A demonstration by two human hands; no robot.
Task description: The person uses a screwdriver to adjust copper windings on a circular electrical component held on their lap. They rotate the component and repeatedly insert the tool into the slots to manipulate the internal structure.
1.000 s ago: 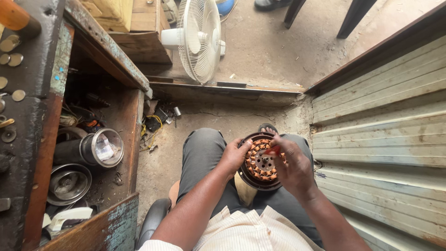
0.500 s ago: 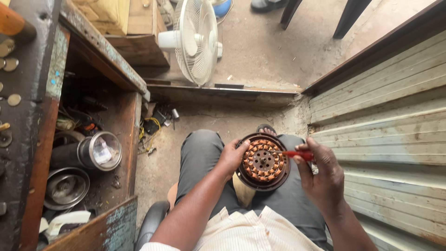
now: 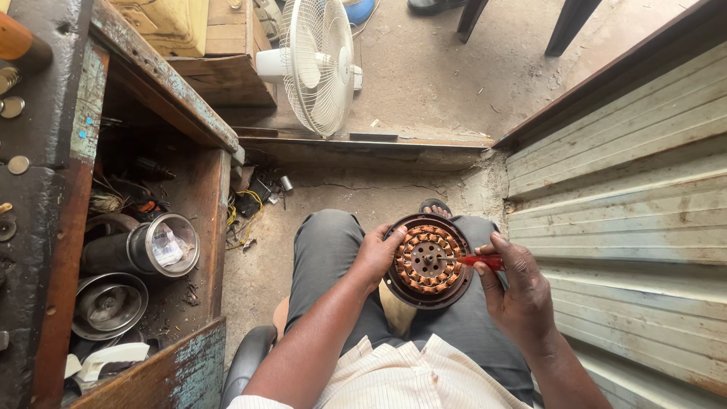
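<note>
A round dark motor stator with copper windings rests on my lap, tilted up toward me. My left hand grips its left rim. My right hand is on its right side and holds a red-handled screwdriver, whose metal tip points left onto the stator's perforated centre plate. I sit in grey trousers with one foot showing beyond the stator.
A white standing fan stands ahead on the concrete floor. A wooden workbench at left holds a large flashlight, metal bowls and clutter below. Corrugated metal sheeting runs along the right. Loose wires lie on the floor.
My right hand has drawn back from over the stator to its right side, now holding the red screwdriver with its tip brought onto the centre plate. The left hand stays put.
</note>
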